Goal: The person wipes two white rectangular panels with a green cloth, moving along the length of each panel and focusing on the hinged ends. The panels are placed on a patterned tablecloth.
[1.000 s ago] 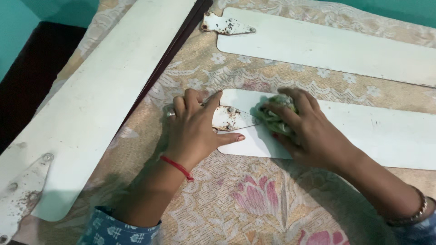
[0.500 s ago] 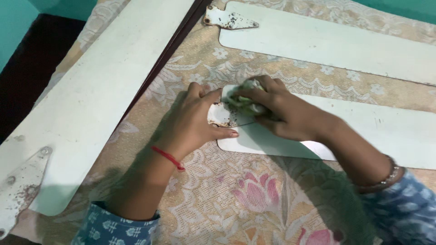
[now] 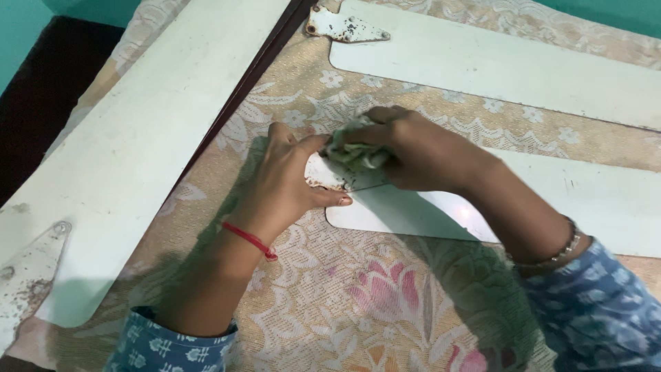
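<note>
Wiping rusty bracket of middle fan blade w/ cloth, mid-bedspread: R hand clutches cloth, L hand flat, pinning blade. I judge rust remains; cleaning unfinished.

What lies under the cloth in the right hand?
The rusty metal bracket of the middle fan blade shows beneath the cloth. The right hand covers the rest.

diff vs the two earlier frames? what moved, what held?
The right hand, clutching the crumpled greenish cloth, slid leftward along the middle white fan blade onto its rusty metal bracket. The left hand stayed pressed on the bracket end. The other two white blades and the floral cloth did not shift.
</note>
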